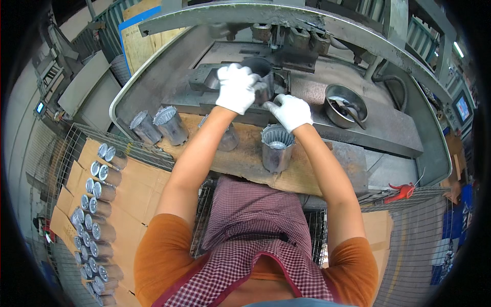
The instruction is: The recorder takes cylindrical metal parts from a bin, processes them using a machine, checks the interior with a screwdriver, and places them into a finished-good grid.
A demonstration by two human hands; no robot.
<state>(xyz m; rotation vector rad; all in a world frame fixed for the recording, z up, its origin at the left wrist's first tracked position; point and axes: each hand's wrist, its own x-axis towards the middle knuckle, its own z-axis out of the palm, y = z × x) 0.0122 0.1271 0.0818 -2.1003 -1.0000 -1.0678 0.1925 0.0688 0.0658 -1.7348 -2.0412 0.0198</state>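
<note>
At the machine bed, my left hand (237, 88) in a white glove is closed around a dark metal cylinder (262, 91), slightly blurred, which sits at a block-shaped fixture (204, 77). Just right of it, my right hand (292, 112), also gloved, is held low by the fixture's front edge, thumb and forefinger apart, with nothing visible in it. Below that hand a finned grey metal cylinder (277, 153) stands upright on a wooden board (240, 166). Another cylinder (228, 139) is partly hidden behind my left forearm. Two more cylinders (171, 125) stand at the board's left end.
A metal bowl (346, 120) with dark tools inside rests on the bed to the right. Rows of finished-looking metal cylinders (105, 206) lie on cardboard (138, 204) in a wire cage at left. Red-handled pliers or clamp (400, 192) hang at the right. A beam (245, 14) crosses overhead.
</note>
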